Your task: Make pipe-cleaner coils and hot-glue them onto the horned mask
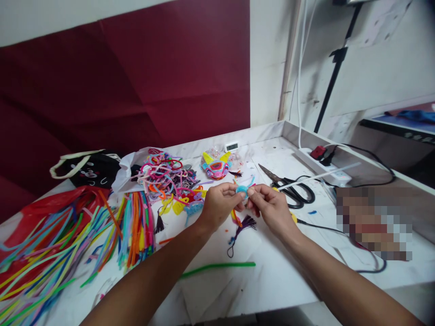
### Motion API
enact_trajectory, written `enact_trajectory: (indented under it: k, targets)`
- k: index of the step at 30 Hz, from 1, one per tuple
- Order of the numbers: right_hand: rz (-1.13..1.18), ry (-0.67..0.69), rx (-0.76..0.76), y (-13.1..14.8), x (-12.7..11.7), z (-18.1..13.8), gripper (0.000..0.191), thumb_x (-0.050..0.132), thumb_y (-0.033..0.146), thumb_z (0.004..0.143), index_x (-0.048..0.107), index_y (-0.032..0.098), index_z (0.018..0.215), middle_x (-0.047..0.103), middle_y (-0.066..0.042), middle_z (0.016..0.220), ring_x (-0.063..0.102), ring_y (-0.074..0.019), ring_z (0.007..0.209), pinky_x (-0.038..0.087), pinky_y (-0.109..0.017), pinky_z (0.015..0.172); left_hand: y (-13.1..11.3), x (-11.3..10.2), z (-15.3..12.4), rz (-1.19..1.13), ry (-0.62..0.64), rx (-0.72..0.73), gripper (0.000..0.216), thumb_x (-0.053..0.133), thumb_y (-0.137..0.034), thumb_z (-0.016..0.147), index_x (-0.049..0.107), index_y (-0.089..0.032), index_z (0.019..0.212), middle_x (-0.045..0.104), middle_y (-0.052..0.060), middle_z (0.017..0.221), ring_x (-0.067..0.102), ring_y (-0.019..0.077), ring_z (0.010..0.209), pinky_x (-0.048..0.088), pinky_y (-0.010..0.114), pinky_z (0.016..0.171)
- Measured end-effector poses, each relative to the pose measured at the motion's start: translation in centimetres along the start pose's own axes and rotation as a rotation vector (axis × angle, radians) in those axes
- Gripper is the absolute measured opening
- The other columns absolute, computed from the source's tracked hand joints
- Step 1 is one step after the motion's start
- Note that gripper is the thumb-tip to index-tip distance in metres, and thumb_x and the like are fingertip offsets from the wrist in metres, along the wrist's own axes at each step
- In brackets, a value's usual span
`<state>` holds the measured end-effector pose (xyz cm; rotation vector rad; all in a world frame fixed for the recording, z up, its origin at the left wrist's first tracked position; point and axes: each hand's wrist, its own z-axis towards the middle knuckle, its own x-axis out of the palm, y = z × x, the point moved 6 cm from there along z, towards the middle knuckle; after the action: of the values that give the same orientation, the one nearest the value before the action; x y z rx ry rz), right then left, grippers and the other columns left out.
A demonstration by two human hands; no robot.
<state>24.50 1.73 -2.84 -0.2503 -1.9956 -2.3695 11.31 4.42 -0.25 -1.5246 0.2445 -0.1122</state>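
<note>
A small light-blue coil of pipe cleaner (242, 189) is pinched between my two hands above the table's middle. My left hand (219, 203) grips its left side, fingers closed. On the other side, thumb and fingers of my right hand (270, 203) press together on it. A short blue end sticks up from the coil. Below the hands lie a dark purple tassel (247, 222) with a looped cord and a green pipe cleaner (217, 268). Beyond them sits a colourful mask-like pipe-cleaner piece (216, 167) with yellow horns.
Black-handled scissors (299, 192), a glue gun's yellow part and cable, and a white power strip (322, 165) lie to the right. Bundled pipe cleaners (136, 231) spread across the left, near a red plastic bag (54, 203) and a black bag (93, 170). A small digital timer (232, 146) stands behind.
</note>
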Motion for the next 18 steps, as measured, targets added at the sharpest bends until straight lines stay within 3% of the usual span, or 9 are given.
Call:
enact_trajectory:
  k: [11, 18]
  targets:
    - [-0.008, 0.025, -0.019, -0.11, 0.21, -0.22, 0.034, 0.062, 0.049, 0.085, 0.065, 0.016, 0.08, 0.061, 0.0, 0.062, 0.05, -0.0115, 0.05, 0.04, -0.025, 0.048, 0.32, -0.42, -0.24, -0.074, 0.0, -0.046, 0.022, 0.076, -0.026, 0.068, 0.064, -0.012, 0.079, 0.067, 0.0, 0.057, 0.061, 0.01, 0.049, 0.051, 0.02, 0.052]
    - [0.013, 0.016, 0.045, -0.06, 0.38, -0.36, 0.037, 0.07, 0.051, 0.076, 0.067, 0.015, 0.082, 0.06, 0.0, 0.059, 0.046, -0.01, 0.048, 0.035, -0.023, 0.046, 0.3, -0.46, -0.33, -0.109, -0.022, -0.045, 0.025, 0.075, -0.024, 0.068, 0.058, -0.014, 0.083, 0.066, -0.002, 0.055, 0.062, 0.0111, 0.048, 0.054, 0.022, 0.052]
